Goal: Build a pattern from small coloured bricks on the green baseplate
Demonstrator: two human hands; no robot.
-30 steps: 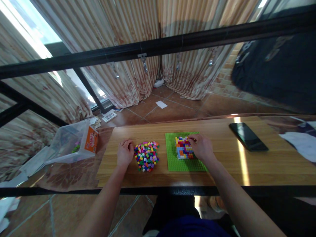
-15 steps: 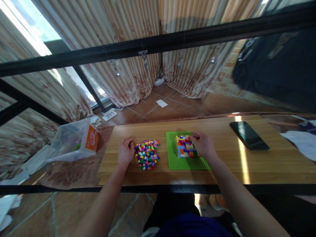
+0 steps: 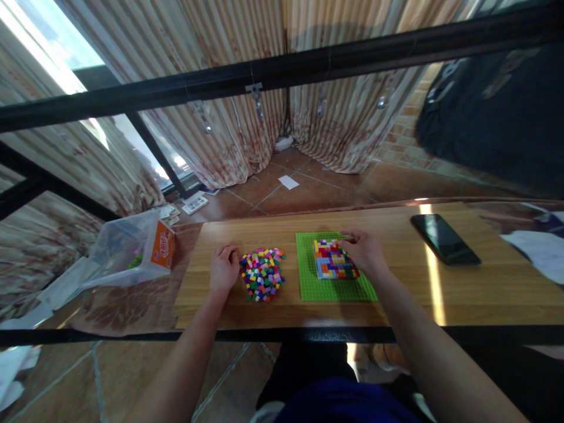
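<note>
My left hand [image 3: 225, 268] rests on the wooden table, its fingers curled, touching or nearly touching the left edge of a pile of small multicoloured building bricks [image 3: 263, 275]. Whatever it may hold is hidden. A low block of many-coloured bricks [image 3: 329, 262] stands on a green studded baseplate [image 3: 319, 291]. Over the block's upper right part is my right hand [image 3: 363, 252], thumb and fingers pinched together at its top. Any brick between those fingertips is too small to make out. The hand covers part of the block and the baseplate.
A black phone [image 3: 444, 239] lies on the table [image 3: 405, 305] to the right. Left of the table stands a clear plastic box [image 3: 123, 249] with an orange label. A dark metal bar [image 3: 286, 70] crosses beyond the table, before striped curtains [image 3: 233, 41]. White paper [image 3: 535, 252] lies far right.
My right hand has shifted very slightly at the block's upper right, uncovering more of its right edge. My left hand stays beside the pile. The whole view has moved a little.
</note>
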